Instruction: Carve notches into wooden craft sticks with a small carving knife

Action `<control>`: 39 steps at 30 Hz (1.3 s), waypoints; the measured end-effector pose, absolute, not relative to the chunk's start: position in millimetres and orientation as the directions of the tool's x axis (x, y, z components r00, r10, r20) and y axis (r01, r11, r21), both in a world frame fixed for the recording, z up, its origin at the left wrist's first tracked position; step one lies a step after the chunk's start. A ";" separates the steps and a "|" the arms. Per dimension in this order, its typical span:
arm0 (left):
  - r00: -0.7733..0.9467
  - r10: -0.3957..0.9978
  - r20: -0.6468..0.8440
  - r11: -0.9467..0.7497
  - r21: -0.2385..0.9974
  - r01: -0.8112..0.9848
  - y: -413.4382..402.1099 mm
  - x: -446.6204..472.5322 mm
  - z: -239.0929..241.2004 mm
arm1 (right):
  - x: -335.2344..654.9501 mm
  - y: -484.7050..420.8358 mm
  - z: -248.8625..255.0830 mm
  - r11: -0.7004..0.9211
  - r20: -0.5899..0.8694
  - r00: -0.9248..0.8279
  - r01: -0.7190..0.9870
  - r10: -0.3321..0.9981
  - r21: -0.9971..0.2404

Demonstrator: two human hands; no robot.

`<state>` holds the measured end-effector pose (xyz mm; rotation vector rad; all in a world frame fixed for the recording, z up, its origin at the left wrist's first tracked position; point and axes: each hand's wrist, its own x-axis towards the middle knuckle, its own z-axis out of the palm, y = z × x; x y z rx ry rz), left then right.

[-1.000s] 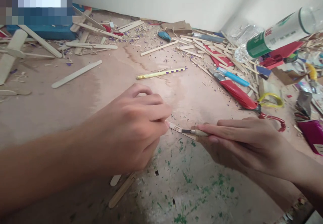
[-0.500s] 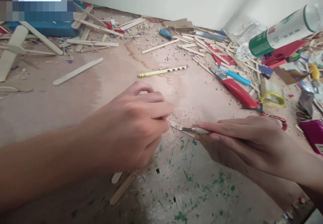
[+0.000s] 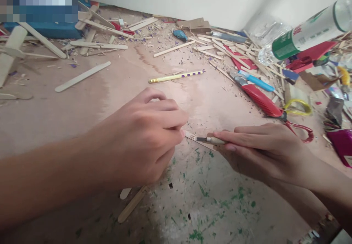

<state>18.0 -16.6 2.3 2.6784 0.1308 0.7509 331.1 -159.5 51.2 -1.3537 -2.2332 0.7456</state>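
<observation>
My left hand [image 3: 148, 137] is closed, its fingertips pinching a thin wooden craft stick [image 3: 205, 145] against the table; most of the stick's left end is hidden under the fingers. In my right hand [image 3: 269, 150] is a small carving chisel [image 3: 216, 140] with a pale wooden handle and a short metal blade. Thumb and fingers are closed round its handle, and the blade tip lies on the stick just right of my left fingertips. Small curled shavings show at the tip. Two craft sticks [image 3: 132, 205] lie partly under my left forearm.
A yellow pencil [image 3: 177, 76] lies beyond my hands. To the right are a red utility knife [image 3: 261, 99], scissors with a yellow handle [image 3: 298, 107] and a tilted plastic bottle [image 3: 308, 35]. Loose sticks [image 3: 84, 76] and shavings litter the back near a blue box [image 3: 41, 30].
The chisel and my right hand have shifted very slightly left along the stick. My left hand keeps its hold; the whole view has moved a little.
</observation>
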 end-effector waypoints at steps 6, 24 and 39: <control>0.840 0.188 0.509 -0.934 0.357 -0.008 -16.3 19.3 0.7 | 329.2 -159.1 49.4 0.443 0.135 -0.460 0.672 0.878 -0.593; 0.849 0.212 0.483 -0.937 0.347 0.037 -18.8 17.0 4.2 | 327.6 -159.6 44.1 0.500 0.179 -0.479 0.715 0.860 -0.489; 0.841 0.183 0.509 -0.946 0.323 0.011 -16.5 15.8 6.4 | 326.7 -156.9 45.9 0.479 0.146 -0.484 0.691 0.863 -0.541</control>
